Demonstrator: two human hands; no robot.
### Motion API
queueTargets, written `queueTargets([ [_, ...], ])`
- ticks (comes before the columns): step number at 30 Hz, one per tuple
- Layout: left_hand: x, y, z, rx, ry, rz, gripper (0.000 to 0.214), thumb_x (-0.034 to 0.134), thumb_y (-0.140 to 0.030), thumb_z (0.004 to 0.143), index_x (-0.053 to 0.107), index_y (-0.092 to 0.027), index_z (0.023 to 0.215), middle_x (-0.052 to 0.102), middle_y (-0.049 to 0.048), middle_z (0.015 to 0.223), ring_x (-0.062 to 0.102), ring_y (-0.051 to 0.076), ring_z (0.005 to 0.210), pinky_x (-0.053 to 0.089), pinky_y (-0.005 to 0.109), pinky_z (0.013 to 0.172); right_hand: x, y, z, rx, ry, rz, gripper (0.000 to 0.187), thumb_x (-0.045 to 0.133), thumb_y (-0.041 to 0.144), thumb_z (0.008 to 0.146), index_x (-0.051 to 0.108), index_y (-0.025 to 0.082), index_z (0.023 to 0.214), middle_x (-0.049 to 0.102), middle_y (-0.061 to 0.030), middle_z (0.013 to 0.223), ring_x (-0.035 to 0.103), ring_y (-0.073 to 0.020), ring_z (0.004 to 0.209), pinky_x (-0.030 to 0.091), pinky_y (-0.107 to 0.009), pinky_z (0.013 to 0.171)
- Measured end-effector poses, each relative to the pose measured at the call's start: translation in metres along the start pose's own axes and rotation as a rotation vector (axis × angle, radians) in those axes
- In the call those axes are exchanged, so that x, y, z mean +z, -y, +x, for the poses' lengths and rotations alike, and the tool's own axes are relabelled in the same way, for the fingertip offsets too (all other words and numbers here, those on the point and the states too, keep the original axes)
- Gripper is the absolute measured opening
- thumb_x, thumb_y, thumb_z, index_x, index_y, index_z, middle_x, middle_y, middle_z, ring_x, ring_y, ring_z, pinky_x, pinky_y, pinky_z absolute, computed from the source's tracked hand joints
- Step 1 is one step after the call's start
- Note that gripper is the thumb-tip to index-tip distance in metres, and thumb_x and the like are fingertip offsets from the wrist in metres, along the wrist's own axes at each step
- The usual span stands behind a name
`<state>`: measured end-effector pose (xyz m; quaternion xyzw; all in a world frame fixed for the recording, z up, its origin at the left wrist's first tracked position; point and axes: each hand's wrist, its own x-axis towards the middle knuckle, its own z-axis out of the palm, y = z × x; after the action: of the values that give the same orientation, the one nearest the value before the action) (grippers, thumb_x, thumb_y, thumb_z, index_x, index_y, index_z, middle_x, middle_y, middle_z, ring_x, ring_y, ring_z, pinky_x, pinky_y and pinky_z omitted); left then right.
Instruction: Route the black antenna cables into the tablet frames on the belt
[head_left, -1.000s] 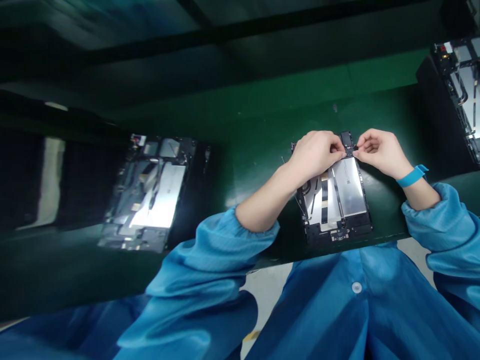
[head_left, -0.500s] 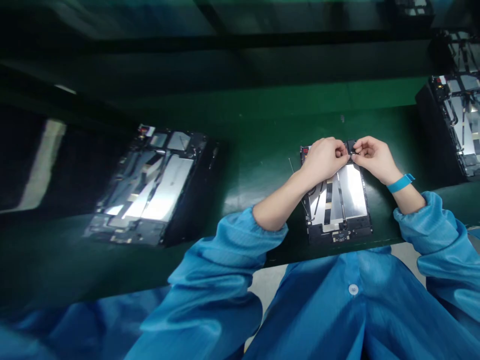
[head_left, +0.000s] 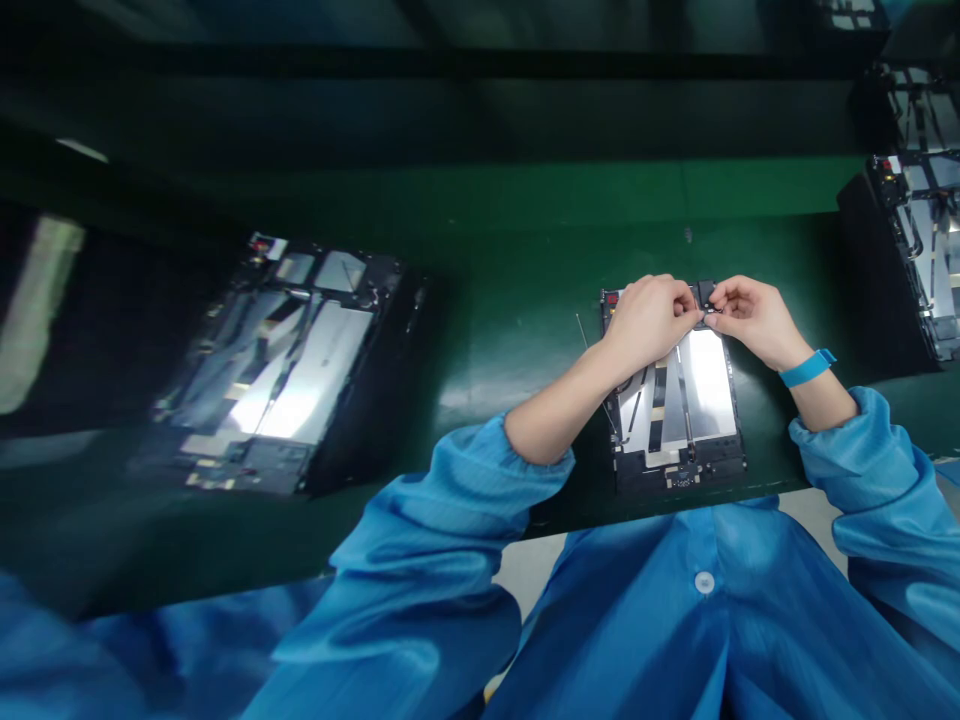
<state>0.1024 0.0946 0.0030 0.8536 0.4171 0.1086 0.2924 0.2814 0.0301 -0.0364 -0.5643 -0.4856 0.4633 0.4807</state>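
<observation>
With the bench seen from above, we take as our reference the black-framed tablet chassis with silver panels (head_left: 709, 395), which lies flat on the dark green bench top (head_left: 517, 290), its long sides running away from the wearer. At the far end of the chassis sits a small black component (head_left: 703, 294). Our bare left hand (head_left: 649, 322) reaches over that end from the chassis's left side, and our bare right hand (head_left: 754, 320), wearing a blue wristband (head_left: 807, 368), reaches in from its right side. The fingertips (head_left: 711, 313) of both hands close in a narrow pinch at the component; exactly what lies between them is too small to tell. A thin metal wire (head_left: 587, 345) lies along the chassis's left edge. A second black-and-silver chassis (head_left: 300, 365) lies well left of the reference chassis, and further black-and-silver chassis (head_left: 919, 260) lie well to its right. Blue smock sleeves (head_left: 844, 450) extend from the chassis's near side.
</observation>
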Motion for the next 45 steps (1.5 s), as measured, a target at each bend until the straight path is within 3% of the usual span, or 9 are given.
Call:
queueTargets([
  [8, 0.001, -0.005, 0.000, -0.008, 0.006, -0.006, 0.010, 0.066, -0.021, 0.088, 0.074, -0.016, 0.086, 0.071, 0.0082, 0.088, 0.065, 0.027, 0.092, 0.049, 0.040, 0.088, 0.008, 0.005, 0.000, -0.053, -0.037, -0.190, 0.020, 0.067, 0.019, 0.064, 0.060, 0.021, 0.083, 0.057, 0.0040, 0.077, 0.050, -0.0108, 0.066, 0.044, -0.027, 0.064],
  [14, -0.043, 0.030, -0.033, -0.105, -0.249, 0.012, 0.027, 0.057, -0.016, 0.087, 0.072, -0.016, 0.110, 0.069, 0.0059, 0.091, 0.060, 0.020, 0.080, 0.048, 0.033, 0.079, 0.009, 0.011, -0.007, -0.027, -0.157, -0.158, 0.027, 0.070, 0.020, 0.067, 0.061, 0.021, 0.092, 0.056, 0.0038, 0.085, 0.047, -0.0087, 0.061, 0.042, -0.026, 0.062],
  [17, -0.061, 0.058, -0.062, -0.155, -0.039, 0.081, 0.028, 0.056, -0.011, 0.081, 0.072, -0.018, 0.102, 0.063, 0.0005, 0.072, 0.057, 0.018, 0.067, 0.042, 0.031, 0.068, 0.016, 0.027, -0.017, -0.087, -0.213, -0.191, 0.023, 0.071, 0.021, 0.074, 0.062, 0.022, 0.096, 0.061, 0.0012, 0.093, 0.048, -0.0089, 0.062, 0.044, -0.027, 0.063],
  [21, -0.058, 0.072, -0.095, -0.068, 0.244, 0.105, 0.015, 0.059, -0.014, 0.078, 0.070, -0.021, 0.084, 0.060, -0.0014, 0.065, 0.054, 0.017, 0.059, 0.037, 0.030, 0.062, 0.051, 0.056, -0.028, -0.095, 0.087, -0.293, 0.020, 0.067, 0.013, 0.079, 0.067, 0.021, 0.098, 0.069, -0.0001, 0.093, 0.055, -0.0101, 0.063, 0.047, -0.027, 0.066],
  [27, -0.053, 0.046, -0.132, 0.161, -0.218, 0.199, 0.017, 0.056, -0.022, 0.096, 0.071, -0.021, 0.088, 0.070, 0.0059, 0.086, 0.067, 0.021, 0.082, 0.053, 0.033, 0.078, 0.102, 0.071, -0.038, -0.110, 0.481, -0.493, 0.013, 0.071, 0.005, 0.081, 0.068, 0.018, 0.084, 0.073, 0.0017, 0.080, 0.061, -0.0107, 0.066, 0.046, -0.025, 0.073],
  [30, -0.053, 0.032, -0.143, 0.144, -0.345, 0.066, 0.015, 0.060, -0.022, 0.096, 0.069, -0.022, 0.107, 0.073, 0.0057, 0.101, 0.069, 0.019, 0.086, 0.058, 0.033, 0.083, 0.095, 0.071, -0.039, -0.175, 0.528, -0.500, 0.020, 0.064, -0.002, 0.078, 0.063, 0.018, 0.076, 0.066, 0.0052, 0.070, 0.059, -0.0093, 0.063, 0.044, -0.023, 0.071],
  [34, -0.035, 0.027, -0.150, -0.151, -0.315, -0.361, 0.046, 0.065, -0.021, 0.091, 0.052, -0.022, 0.134, 0.069, 0.0026, 0.104, 0.061, 0.009, 0.063, 0.053, 0.023, 0.062, 0.075, 0.068, -0.036, -0.242, 0.644, -0.537, 0.024, 0.065, -0.004, 0.072, 0.059, 0.019, 0.073, 0.061, 0.0076, 0.065, 0.055, -0.0084, 0.060, 0.041, -0.022, 0.067],
  [38, -0.009, 0.031, -0.151, -0.327, -0.037, -0.754, 0.033, 0.069, -0.022, 0.083, 0.052, -0.022, 0.112, 0.058, -0.0033, 0.095, 0.057, 0.005, 0.056, 0.047, 0.020, 0.055, 0.071, 0.055, -0.031, -0.378, 0.634, -0.640, 0.018, 0.063, 0.002, 0.082, 0.064, 0.020, 0.080, 0.067, 0.0022, 0.074, 0.058, -0.0133, 0.069, 0.042, -0.026, 0.071],
  [45, 0.008, 0.033, -0.148, -0.448, -0.043, -0.956, 0.028, 0.070, -0.019, 0.072, 0.048, -0.021, 0.090, 0.051, -0.0068, 0.087, 0.052, 0.003, 0.055, 0.042, 0.019, 0.055, 0.080, 0.034, -0.023, -0.556, 0.554, -0.649, 0.019, 0.054, 0.007, 0.093, 0.065, 0.021, 0.085, 0.070, -0.0039, 0.082, 0.057, -0.0201, 0.080, 0.046, -0.032, 0.077],
])
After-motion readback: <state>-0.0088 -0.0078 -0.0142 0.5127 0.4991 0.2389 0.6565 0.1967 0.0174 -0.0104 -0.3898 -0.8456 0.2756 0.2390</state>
